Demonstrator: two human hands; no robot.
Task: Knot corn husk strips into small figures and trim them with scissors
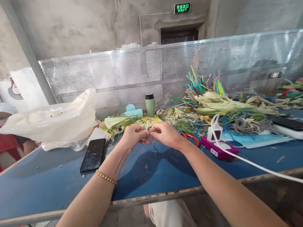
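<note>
Head view: at frame centre, left hand (138, 136) and right hand (164, 135) meet, pinched closed, contents unclear; pale-green leafy husks (114, 124) behind, black rectangular phone (93, 155) left of centre.

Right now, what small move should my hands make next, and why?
Perhaps lift the left hand and right hand slightly for a closer look: they pinch close together over the blue tabletop, and anything between them is too small to identify.
</note>
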